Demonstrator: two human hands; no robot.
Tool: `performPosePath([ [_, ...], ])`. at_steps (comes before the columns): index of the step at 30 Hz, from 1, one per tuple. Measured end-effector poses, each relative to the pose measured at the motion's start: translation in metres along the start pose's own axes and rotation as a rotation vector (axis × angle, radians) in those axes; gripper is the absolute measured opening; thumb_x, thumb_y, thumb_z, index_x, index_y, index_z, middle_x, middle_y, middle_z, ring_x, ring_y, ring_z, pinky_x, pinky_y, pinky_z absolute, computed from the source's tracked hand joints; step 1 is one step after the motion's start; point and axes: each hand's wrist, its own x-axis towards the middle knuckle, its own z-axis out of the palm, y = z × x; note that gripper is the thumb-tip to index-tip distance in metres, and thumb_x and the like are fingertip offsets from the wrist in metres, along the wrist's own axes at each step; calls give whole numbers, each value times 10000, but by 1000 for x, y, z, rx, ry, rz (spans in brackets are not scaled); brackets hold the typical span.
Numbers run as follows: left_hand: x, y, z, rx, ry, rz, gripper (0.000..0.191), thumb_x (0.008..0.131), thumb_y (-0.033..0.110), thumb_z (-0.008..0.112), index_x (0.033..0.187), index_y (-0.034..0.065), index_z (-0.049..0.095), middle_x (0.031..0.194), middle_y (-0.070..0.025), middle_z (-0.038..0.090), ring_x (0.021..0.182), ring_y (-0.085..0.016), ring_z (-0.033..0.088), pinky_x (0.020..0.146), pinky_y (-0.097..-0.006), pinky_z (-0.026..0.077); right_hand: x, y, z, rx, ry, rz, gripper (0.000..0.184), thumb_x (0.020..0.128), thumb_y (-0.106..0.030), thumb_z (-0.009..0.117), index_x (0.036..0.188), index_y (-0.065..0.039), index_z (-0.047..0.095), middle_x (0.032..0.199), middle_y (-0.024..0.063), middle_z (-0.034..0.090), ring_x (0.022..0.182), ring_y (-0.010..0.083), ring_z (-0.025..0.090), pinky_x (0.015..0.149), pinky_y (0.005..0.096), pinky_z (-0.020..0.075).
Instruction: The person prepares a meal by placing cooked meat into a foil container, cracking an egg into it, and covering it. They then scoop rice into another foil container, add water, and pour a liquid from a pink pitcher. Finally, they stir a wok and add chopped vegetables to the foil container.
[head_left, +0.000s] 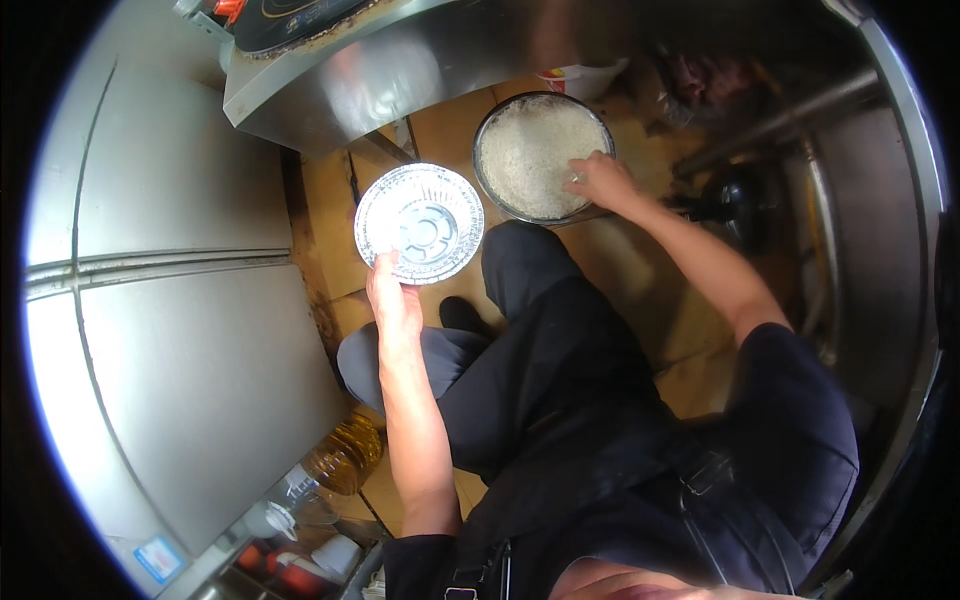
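Observation:
My left hand (394, 295) grips the near rim of a round aluminium foil bowl (427, 231), thumb inside and fingers beneath. The bowl is tilted toward me, and its embossed bottom is bare. Farther right, a round metal basin (478, 161) on the floor is filled with a pale, grainy substance (532, 150), either rice or coarse flour. My right hand (604, 182) reaches over the basin's right side with its fingers bent down at the pale contents. A small shiny spot shows at those fingers; whether they hold something is unclear.
Overhead and ahead runs a stainless steel counter (360, 94) with an induction cooker (289, 22). A steel cabinet (187, 165) stands left. An oil bottle (345, 457) is at lower left. A white bucket (589, 79) sits behind the basin. Metal pipes (780, 124) cross the right side.

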Motion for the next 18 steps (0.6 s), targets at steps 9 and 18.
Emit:
performPosePath([
  [9,-6,-3,8,27,72,20,520,984,142,567,1454,-61,477,1379,-169,616,1250,-259,625,1037,-400,535,44,-20,-18,101,63,130,404,893,-263,684,1261,-102,728,1144,266,711,1100,425,680,1000,497,536],
  [18,-11,-19,21,64,4,-3,525,964,154,584,1436,-60,503,1374,-160,622,1262,-252,611,1091,-413,493,88,-39,-17,-121,51,-632,429,848,-129,682,1275,-99,714,1256,231,664,1193,415,616,1026,452,518],
])
